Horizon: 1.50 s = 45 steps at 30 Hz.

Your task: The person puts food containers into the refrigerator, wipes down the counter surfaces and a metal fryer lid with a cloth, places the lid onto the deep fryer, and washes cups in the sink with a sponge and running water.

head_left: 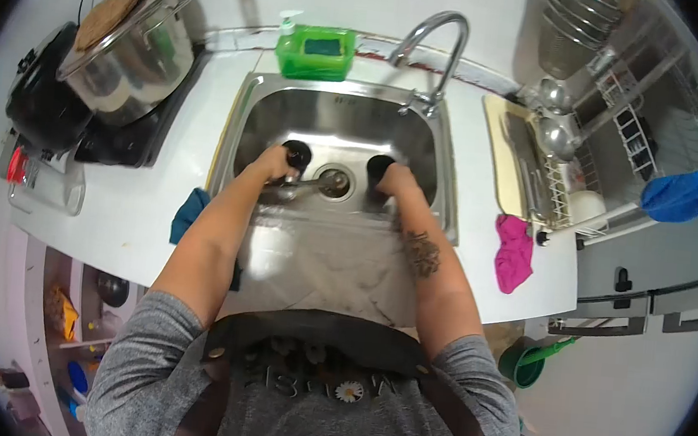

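In the head view, the left hand (pixel 271 164) is closing around a dark round piece (pixel 297 152), and the right hand (pixel 398 181) is gripping a dark cylindrical piece (pixel 379 169); both are sitting low inside the steel sink (pixel 293 101), either side of the drain (pixel 344 198). The fingers are mostly hiding from sight, so what the dark pieces are, I cannot tell. A blurred metal piece (pixel 306 185) is reaching from beside the left hand over the drain, partly covering it. Black margins are cutting off the room's edges, and the stacked strainers (pixel 567 46) are running out at the top.

The white surface (pixel 150 209) is surrounding the sink and carrying a green soap bottle (pixel 318 53), a steel pot (pixel 134 66), a pink cloth (pixel 513 253) and a cutting board (pixel 496 148). A green bucket (pixel 528 373) is standing below, at the right.
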### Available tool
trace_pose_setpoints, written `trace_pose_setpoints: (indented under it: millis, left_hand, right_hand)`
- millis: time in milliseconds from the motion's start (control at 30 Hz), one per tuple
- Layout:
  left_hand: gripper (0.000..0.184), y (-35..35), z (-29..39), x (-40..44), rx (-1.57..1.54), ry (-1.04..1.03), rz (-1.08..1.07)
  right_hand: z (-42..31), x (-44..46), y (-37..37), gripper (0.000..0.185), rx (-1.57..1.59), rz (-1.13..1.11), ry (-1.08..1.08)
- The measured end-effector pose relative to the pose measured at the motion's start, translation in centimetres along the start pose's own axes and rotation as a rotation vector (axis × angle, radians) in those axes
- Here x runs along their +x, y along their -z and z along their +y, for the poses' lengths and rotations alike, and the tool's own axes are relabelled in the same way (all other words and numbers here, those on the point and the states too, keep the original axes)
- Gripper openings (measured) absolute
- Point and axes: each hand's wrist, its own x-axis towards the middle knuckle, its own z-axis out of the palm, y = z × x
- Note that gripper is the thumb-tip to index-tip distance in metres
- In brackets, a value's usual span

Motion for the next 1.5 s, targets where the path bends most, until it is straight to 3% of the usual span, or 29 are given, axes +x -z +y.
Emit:
trace_pose_setpoints:
  millis: [100,167,200,300,367,433,467,533,667,733,800,900,933,1033,1100,1167,1267,1300,1367,1500]
  left_hand:
    - [0.055,1.2,1.0,-0.3,0.018,0.148,-0.24]
    - [0.062,-0.2,0.5,-0.1,0.27,0.046,-0.051]
    - [0.067,2.6,3.7,-1.3,0.304,0.116,-0.204]
    - [0.069,10.6,11.5,-9.4,0.014,0.167,-0.187]
    - [0.072,13.1,13.4,-17.5,0.129,0.245,-0.173]
    - [0.073,11.1,11.8,-24.3,0.457,0.28,-0.027]
    - [0.074,8.4,9.0,-26.4,0.422,0.245,0.101]
    - [0.055,5.1,4.5,-27.9,0.247,0.1,0.348]
    - [0.036,7.5,0.8,-28.9,-0.085,-0.086,0.596]
    - [0.038,11.0,0.1,-30.4,-0.026,-0.079,0.82]
    - [0.041,14.0,-1.3,-31.8,-0.003,0.049,0.953]
    - [0.053,13.1,-8.7,-32.5,0.193,0.427,0.77]
    - [0.057,11.3,-11.8,-32.4,0.322,0.487,0.729]
    - [0.053,10.5,-10.5,-31.0,0.401,0.498,0.733]
    - [0.048,10.1,-7.0,-29.3,0.358,0.47,0.65]
    - [0.029,9.5,-4.8,-27.1,0.319,0.335,0.659]
    - [0.017,10.9,-0.5,-23.0,-0.206,0.102,0.569]
    - [0.017,11.3,2.2,-21.4,-0.341,0.059,0.553]
    - [0.025,12.0,7.4,-17.9,-0.55,0.045,0.451]
    - [0.059,9.4,12.5,-10.0,-0.294,-0.128,0.322]
  right_hand:
    - [0.0,-1.0,0.4,0.047,-0.022,-0.087,0.016]
    - [-0.4,-1.3,1.0,0.047,-0.035,-0.135,0.03]
    - [-0.4,-1.1,1.0,0.047,-0.064,-0.125,0.013]
    - [-0.8,-2.0,2.2,0.044,-0.216,-0.014,-0.031]
    - [-2.9,-5.4,5.5,0.041,-0.154,0.07,-0.048]
    - [-3.5,-5.7,5.8,0.047,-0.077,0.172,0.037]
    - [-4.0,-6.6,5.6,0.048,-0.013,0.271,0.137]
    - [-5.9,-7.8,5.2,0.043,0.197,0.265,0.212]
    - [-9.6,-9.4,3.1,0.033,0.468,0.211,0.341]
    - [-10.9,-10.4,2.4,0.027,0.772,0.126,0.425]
    - [-11.3,-11.0,2.1,0.026,0.793,0.138,0.414]
    - [-10.3,-10.8,2.1,0.022,0.849,0.216,0.384]
    - [-9.4,-10.4,2.3,0.02,0.838,0.255,0.376]
    - [-6.9,-9.1,4.2,0.016,0.978,0.359,0.246]
    - [-4.4,-6.2,5.5,0.013,1.178,0.434,0.158]
    - [-2.0,-2.3,6.8,0.029,1.337,0.35,0.0]
    - [-1.0,3.2,7.3,0.039,1.398,0.25,-0.064]
    - [-1.5,4.1,7.5,0.045,1.341,0.306,-0.104]
    - [-1.0,7.5,7.1,0.036,1.343,0.254,-0.131]
    - [0.0,9.9,6.7,0.027,1.394,0.193,-0.16]
